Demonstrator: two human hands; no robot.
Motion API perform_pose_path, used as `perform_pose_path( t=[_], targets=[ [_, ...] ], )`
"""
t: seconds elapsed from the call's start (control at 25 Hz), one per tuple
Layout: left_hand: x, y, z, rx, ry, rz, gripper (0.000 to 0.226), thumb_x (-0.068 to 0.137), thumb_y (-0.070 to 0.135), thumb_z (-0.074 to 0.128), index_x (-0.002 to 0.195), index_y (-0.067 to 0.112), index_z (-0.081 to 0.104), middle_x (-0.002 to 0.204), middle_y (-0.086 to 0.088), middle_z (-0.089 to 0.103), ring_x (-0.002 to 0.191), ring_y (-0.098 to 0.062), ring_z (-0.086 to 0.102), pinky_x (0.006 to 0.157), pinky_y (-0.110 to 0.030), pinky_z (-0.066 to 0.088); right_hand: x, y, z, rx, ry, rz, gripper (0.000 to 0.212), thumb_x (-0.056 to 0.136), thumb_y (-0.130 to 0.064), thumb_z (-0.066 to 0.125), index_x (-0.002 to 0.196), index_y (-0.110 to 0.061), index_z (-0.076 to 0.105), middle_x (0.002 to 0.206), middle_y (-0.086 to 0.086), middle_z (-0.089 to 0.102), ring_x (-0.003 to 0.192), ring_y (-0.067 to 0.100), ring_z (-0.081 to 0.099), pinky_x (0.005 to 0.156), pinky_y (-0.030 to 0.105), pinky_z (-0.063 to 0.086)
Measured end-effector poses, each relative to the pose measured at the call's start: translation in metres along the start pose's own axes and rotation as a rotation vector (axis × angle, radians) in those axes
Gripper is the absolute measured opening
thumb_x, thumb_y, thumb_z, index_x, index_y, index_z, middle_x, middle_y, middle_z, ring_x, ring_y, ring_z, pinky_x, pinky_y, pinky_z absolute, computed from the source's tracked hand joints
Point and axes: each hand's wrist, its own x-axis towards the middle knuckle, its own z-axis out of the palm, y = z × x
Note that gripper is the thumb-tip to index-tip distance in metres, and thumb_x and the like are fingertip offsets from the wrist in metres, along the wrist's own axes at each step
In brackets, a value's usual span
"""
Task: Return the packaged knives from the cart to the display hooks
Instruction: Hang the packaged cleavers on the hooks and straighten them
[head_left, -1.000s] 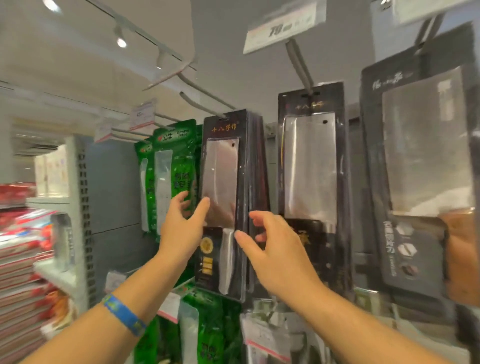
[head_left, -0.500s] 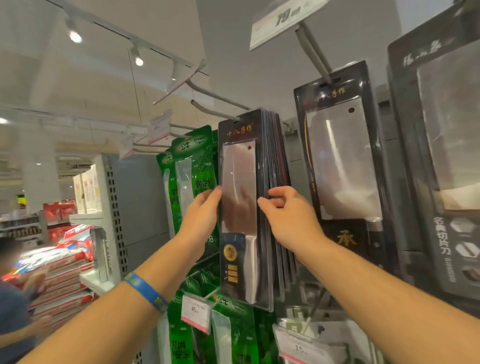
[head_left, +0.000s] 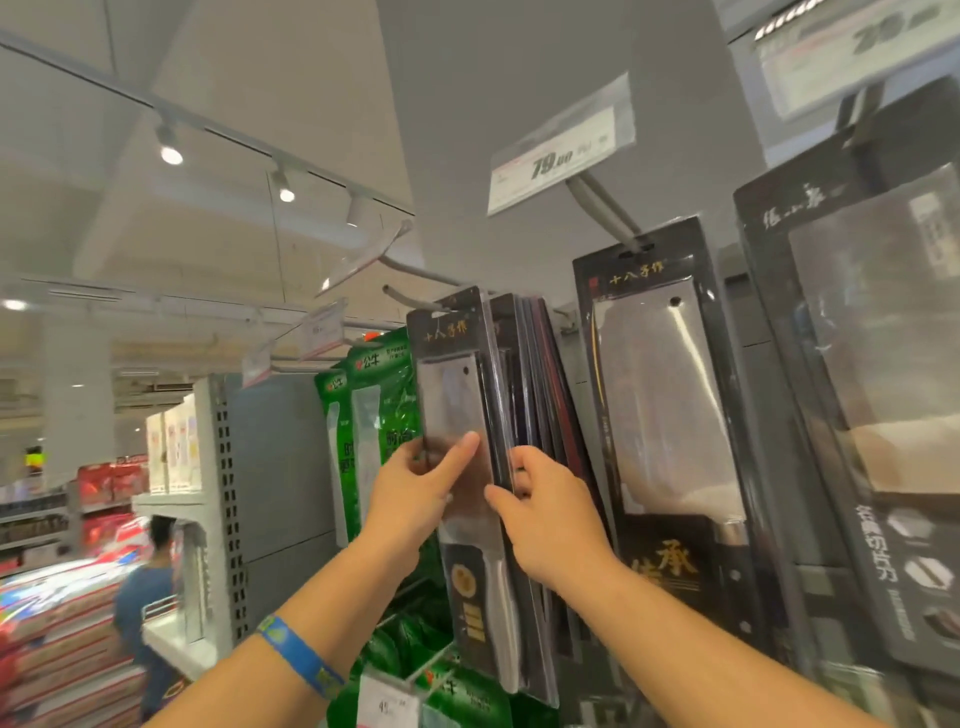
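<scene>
Left hand (head_left: 421, 488) and right hand (head_left: 545, 514) each grip an edge of the front cleaver pack (head_left: 457, 395), the left thumb laid across its blister. Gold lettering reads 十八子作, and its top sits at the hook (head_left: 415, 299), in front of the hanging packs (head_left: 535, 374). The price tag (head_left: 563, 150) further right reads 79.00.

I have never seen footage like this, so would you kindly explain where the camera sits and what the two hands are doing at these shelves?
There is no machine here: a person wears one wide-angle camera on the head, so you see their own arms reaching up at a shop display wall. The left hand and right hand both grip the front knife pack, whose top is at a metal hook. Other packs hang behind it; another knife pack hangs to the right under a price tag, and green packets hang to the left.
</scene>
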Motion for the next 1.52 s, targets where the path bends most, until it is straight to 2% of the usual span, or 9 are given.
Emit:
perform_pose_path(
  t=[0.16,0.36,0.48,0.64,0.8,1.0,1.16,1.24,1.52],
  targets=[
    [-0.016,0.001,-0.025,0.035,0.047,0.023,0.070,0.047,0.078,0.079,0.102,0.035,0.069,0.090,0.007,0.078,0.079,-0.015,0.076,0.077,-0.043,0.062,-0.016,-0.009,0.004,0.046,-0.042,-0.072,0.034,0.099,-0.033,0.065,0.132,-0.028,0.055,0.097,-0.016,0.062,0.076,-0.006,0.060,0.065,0.010,0.045],
    [-0.026,0.006,-0.040,0.016,0.063,0.029,0.087,0.043,0.078,0.080,0.115,0.031,0.066,0.093,0.007,0.078,0.085,-0.013,0.076,0.079,-0.046,0.063,-0.029,-0.021,0.002,0.097,-0.109,-0.134,0.037,0.101,-0.032,0.063,0.136,-0.030,0.054,0.112,-0.020,0.061,0.090,-0.002,0.062,0.080,0.017,0.050],
    [-0.033,0.012,-0.043,0.071,0.049,0.076,0.118,0.043,0.088,0.075,0.144,0.037,0.045,0.130,0.007,0.064,0.106,-0.009,0.066,0.085,-0.036,0.059,-0.029,-0.026,-0.007,0.109,-0.081,-0.168,0.030,0.097,-0.047,0.062,0.125,-0.036,0.060,0.094,-0.024,0.062,0.083,-0.008,0.061,0.069,0.007,0.044],
    [-0.036,0.025,-0.029,0.209,0.088,0.258,0.132,0.042,0.091,0.075,0.151,0.060,0.007,0.163,0.021,0.022,0.144,-0.008,0.032,0.113,-0.040,0.035,0.008,-0.021,-0.021,0.158,0.217,-0.070,0.038,0.101,-0.046,0.054,0.136,-0.030,0.055,0.127,-0.013,0.058,0.105,-0.001,0.058,0.091,0.024,0.049],
    [-0.027,0.033,-0.008,0.296,0.128,0.390,0.132,0.047,0.088,0.075,0.152,0.060,0.000,0.164,0.020,0.016,0.151,-0.014,0.025,0.119,-0.052,0.033,0.040,-0.010,-0.019,0.085,0.184,0.059,0.054,0.098,-0.037,0.067,0.146,-0.026,0.045,0.136,-0.005,0.055,0.109,0.012,0.058,0.084,0.027,0.047],
    [-0.015,0.029,0.004,0.335,0.164,0.421,0.124,0.056,0.081,0.074,0.149,0.062,-0.004,0.161,0.008,0.023,0.143,-0.026,0.037,0.112,-0.051,0.043,0.056,-0.002,-0.015,0.177,0.137,0.076,0.044,0.093,-0.031,0.074,0.133,-0.030,0.057,0.098,-0.018,0.061,0.080,-0.003,0.055,0.060,0.015,0.037],
    [-0.006,0.024,0.004,0.386,0.163,0.410,0.124,0.055,0.086,0.065,0.155,0.052,0.001,0.165,0.009,0.013,0.150,-0.020,0.022,0.120,-0.040,0.027,0.060,-0.006,-0.011,0.274,-0.003,0.057,0.052,0.099,-0.019,0.066,0.147,-0.028,0.049,0.134,-0.010,0.063,0.109,0.003,0.056,0.085,0.016,0.041],
    [-0.004,0.022,0.004,0.397,0.165,0.412,0.124,0.055,0.088,0.063,0.156,0.049,0.004,0.164,0.009,0.013,0.149,-0.018,0.024,0.119,-0.041,0.032,0.059,-0.003,-0.012,0.307,-0.025,0.029,0.049,0.101,-0.018,0.063,0.147,-0.029,0.049,0.137,-0.010,0.061,0.113,0.003,0.053,0.092,0.020,0.040],
    [-0.006,0.020,0.010,0.323,0.173,0.447,0.118,0.057,0.084,0.068,0.154,0.055,0.008,0.158,0.001,0.028,0.141,-0.020,0.038,0.114,-0.047,0.041,0.047,0.001,-0.011,0.291,-0.168,-0.122,0.041,0.102,-0.013,0.055,0.130,-0.043,0.056,0.117,-0.027,0.062,0.101,-0.015,0.059,0.077,0.008,0.045]
  ],
)
